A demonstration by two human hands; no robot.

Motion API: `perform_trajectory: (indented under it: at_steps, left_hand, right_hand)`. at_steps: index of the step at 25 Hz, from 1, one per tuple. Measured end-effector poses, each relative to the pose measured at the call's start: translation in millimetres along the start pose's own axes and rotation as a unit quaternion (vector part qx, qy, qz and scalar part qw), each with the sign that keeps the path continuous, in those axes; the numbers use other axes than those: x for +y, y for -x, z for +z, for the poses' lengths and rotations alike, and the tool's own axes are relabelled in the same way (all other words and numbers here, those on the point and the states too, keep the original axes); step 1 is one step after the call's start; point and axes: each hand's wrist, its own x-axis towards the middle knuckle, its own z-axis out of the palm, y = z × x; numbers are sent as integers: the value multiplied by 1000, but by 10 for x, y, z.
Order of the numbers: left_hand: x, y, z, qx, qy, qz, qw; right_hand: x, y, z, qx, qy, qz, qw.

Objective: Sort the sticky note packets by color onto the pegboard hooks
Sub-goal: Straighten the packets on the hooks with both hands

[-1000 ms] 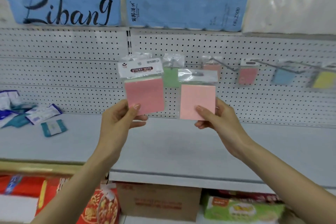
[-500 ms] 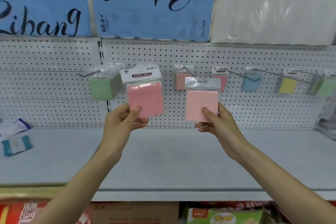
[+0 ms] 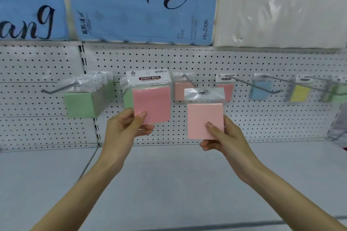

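Both packets drift right with us along the pegboard (image 3: 253,124) | our left hand (image 3: 124,127) pinches darker pink packet (image 3: 153,103), right hand (image 3: 228,141) pinches paler pink packet (image 3: 203,116) | step: matching colour | next: thread hang-hole onto pink hook (image 3: 190,81)

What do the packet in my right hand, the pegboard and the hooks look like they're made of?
The packet in your right hand: a pink paper pad in clear glossy plastic film, judging by the glare on its flap. Pegboard: white, matte, evenly punched; likely painted metal. Hooks: thin grey wire, probably metal.
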Motion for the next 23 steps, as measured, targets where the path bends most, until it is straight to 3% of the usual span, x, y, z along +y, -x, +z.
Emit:
perform_trajectory:
  at_steps: [11, 23]
  left_hand:
    - [21, -76, 120, 50, 13, 7, 999]
    - [-3, -162, -80, 118, -14, 4, 993]
  right_hand:
    - [124, -340, -109, -31, -18, 18, 999]
    - [494, -1555, 128, 1, -63, 91, 994]
